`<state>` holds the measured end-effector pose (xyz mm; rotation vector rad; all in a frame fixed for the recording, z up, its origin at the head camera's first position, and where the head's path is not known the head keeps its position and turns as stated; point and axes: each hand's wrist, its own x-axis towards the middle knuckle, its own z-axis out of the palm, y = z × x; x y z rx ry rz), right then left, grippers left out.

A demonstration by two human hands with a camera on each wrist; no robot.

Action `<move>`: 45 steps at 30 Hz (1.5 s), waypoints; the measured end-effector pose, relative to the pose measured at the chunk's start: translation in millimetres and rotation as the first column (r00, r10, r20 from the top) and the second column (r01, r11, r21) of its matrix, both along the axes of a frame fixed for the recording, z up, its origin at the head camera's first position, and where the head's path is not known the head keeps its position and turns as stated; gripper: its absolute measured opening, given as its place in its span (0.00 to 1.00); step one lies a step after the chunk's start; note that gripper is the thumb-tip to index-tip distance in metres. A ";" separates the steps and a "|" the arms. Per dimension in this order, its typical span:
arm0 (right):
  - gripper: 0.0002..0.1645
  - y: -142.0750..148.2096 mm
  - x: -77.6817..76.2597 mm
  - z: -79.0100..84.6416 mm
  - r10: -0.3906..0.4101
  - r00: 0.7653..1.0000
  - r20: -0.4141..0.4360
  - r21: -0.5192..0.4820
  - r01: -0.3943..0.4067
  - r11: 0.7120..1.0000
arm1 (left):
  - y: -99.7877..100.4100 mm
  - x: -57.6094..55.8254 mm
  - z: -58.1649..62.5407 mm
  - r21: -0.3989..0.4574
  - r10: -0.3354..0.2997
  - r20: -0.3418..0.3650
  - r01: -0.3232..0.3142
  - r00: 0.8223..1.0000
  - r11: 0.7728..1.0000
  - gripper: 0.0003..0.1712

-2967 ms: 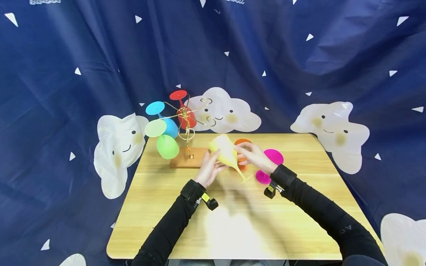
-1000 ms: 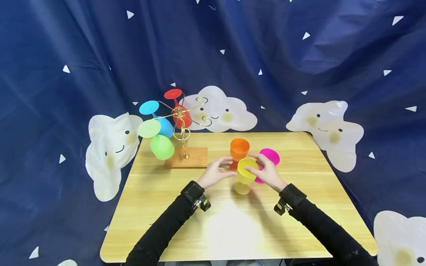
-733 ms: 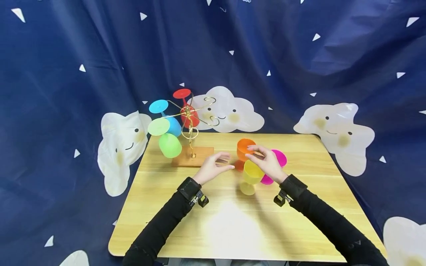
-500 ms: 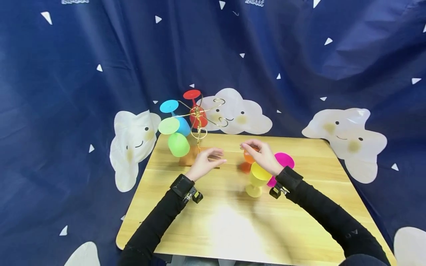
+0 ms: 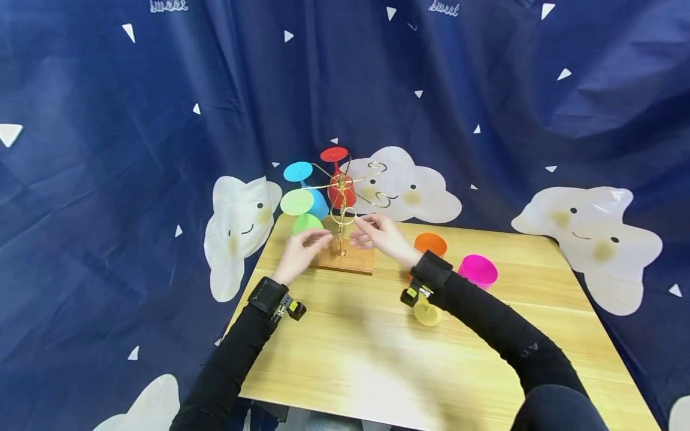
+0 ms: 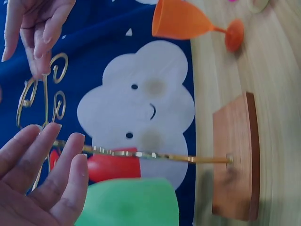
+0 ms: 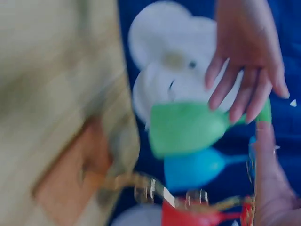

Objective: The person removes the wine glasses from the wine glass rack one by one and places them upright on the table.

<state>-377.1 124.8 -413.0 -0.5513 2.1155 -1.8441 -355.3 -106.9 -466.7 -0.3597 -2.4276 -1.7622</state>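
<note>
A gold wire goblet rack point(image 5: 342, 182) stands on a wooden base point(image 5: 353, 261). Upside down on its arms hang a red goblet point(image 5: 334, 154), a blue goblet point(image 5: 298, 172) and a green goblet point(image 5: 296, 202). My left hand point(image 5: 302, 254), fingers spread and holding nothing, is in front of the green goblet's bowl and partly hides it. On the rack's other side is my right hand point(image 5: 385, 236), its fingers loosely bent close to the wire; contact is unclear. In the left wrist view, the right hand's fingertips overlap a curled gold arm point(image 6: 59, 70).
Right of the rack, an orange goblet point(image 5: 430, 243) and a magenta goblet point(image 5: 478, 271) stand on the wooden table point(image 5: 345, 335). A yellow goblet point(image 5: 427, 313) stands nearer, mostly behind the right forearm. A dark blue cloud-patterned curtain point(image 5: 259, 78) hangs behind.
Both hands held the yellow goblet; it now stands upright on the table, released. Both hands have since moved left to the rack, and the head view has turned left.
</note>
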 end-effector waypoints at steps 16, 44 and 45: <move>0.12 -47.0 -28.1 -1.2 0.036 0.852 0.523 -0.355 0.179 0.918 | -35.3 -24.6 15.5 0.386 0.159 0.273 -0.259 0.949 0.885 0.32; 0.08 -45.5 -34.1 -11.7 0.054 0.856 0.514 -0.421 0.197 0.885 | -26.0 -54.3 57.9 0.449 0.166 0.224 -0.253 0.960 0.857 0.23; 0.08 -45.5 -34.5 -11.9 0.049 0.856 0.515 -0.419 0.201 0.885 | -26.0 -55.9 59.4 0.448 0.169 0.221 -0.254 0.960 0.857 0.22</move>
